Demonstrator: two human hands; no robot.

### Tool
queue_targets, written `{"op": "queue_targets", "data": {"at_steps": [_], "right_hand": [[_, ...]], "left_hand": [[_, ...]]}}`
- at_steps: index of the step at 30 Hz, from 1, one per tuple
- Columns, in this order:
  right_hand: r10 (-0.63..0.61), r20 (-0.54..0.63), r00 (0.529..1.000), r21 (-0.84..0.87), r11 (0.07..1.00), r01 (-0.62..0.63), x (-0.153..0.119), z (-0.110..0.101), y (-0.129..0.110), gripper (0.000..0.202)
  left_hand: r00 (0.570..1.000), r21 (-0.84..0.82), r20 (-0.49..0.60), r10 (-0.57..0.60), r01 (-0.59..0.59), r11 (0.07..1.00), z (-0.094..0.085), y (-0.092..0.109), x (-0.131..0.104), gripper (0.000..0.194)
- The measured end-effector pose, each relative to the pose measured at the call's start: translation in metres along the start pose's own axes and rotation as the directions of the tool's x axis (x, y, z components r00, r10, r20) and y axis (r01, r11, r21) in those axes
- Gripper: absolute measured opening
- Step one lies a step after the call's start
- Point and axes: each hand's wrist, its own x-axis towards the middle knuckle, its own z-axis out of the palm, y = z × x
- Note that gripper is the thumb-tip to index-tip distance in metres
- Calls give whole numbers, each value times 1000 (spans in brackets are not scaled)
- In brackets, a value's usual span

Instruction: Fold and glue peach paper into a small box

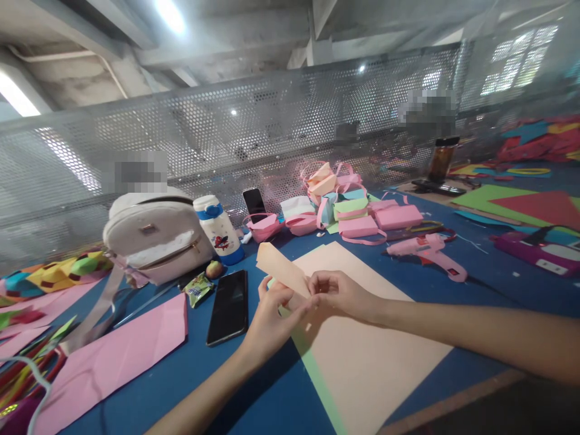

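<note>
Where a folded peach paper point(283, 269) tilts up over the far-left edge of a large peach sheet point(367, 350), the left hand point(280, 311) holds it, and the right hand point(338, 290) pinches near its lower end, fingers drawn together. From that paper, a black phone point(228, 308) lies at eight o'clock, a white bottle point(220, 232) stands at ten, and a pink glue gun point(430, 252) rests at three.

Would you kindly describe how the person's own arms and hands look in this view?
The left hand and right hand are both bare, without gloves. No sleeve shows on the visible left forearm or right forearm, and neither wrist shows a watch or bracelet. Some fingers are partly hidden, so rings cannot be ruled out.
</note>
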Motion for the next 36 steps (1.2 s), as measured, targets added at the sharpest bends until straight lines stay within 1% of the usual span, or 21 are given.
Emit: {"op": "queue_targets", "data": {"at_steps": [4, 8, 11, 15, 18, 21, 24, 27, 31, 36], "right_hand": [[-5, 11, 1000, 12, 1000, 5, -1, 2, -4, 49], [-26, 23, 999, -3, 1000, 26, -1, 3, -5, 46], [-65, 13, 998, -48, 997, 65, -2, 4, -5, 43], [-111, -32, 993, -148, 983, 105, -6, 5, -9, 37], [-178, -57, 982, -217, 963, 161, -8, 7, -12, 31], [-268, -78, 960, -307, 923, 233, -8, 7, -14, 28], [-360, -106, 927, -383, 875, 296, -8, 5, -14, 25], [-392, -134, 910, -391, 865, 314, -8, 3, -14, 20], [-391, -180, 903, -364, 879, 308, -8, 2, -14, 17], [-383, -201, 902, -317, 897, 310, -7, 2, -12, 18]], "left_hand": [[1000, -5, 21, 2, -2, 1000, 0, 4, -2, 40], [998, -6, 57, -5, 6, 1000, 1, 7, -4, 40], [999, -11, 33, -16, 16, 1000, 2, 7, -5, 43], [999, -19, -6, -32, 32, 999, 0, 7, -6, 48], [995, -94, -61, -73, 67, 993, -1, 8, -5, 53], [981, -264, -107, -164, 132, 956, 0, 8, -6, 55], [977, -419, -76, -198, 149, 896, 3, 10, -8, 51], [978, -503, -31, -205, 162, 849, 5, 13, -10, 49], [975, -531, -48, -217, 159, 832, 7, 17, -13, 49], [978, -467, -73, -194, 138, 873, 9, 14, -14, 49]]}}
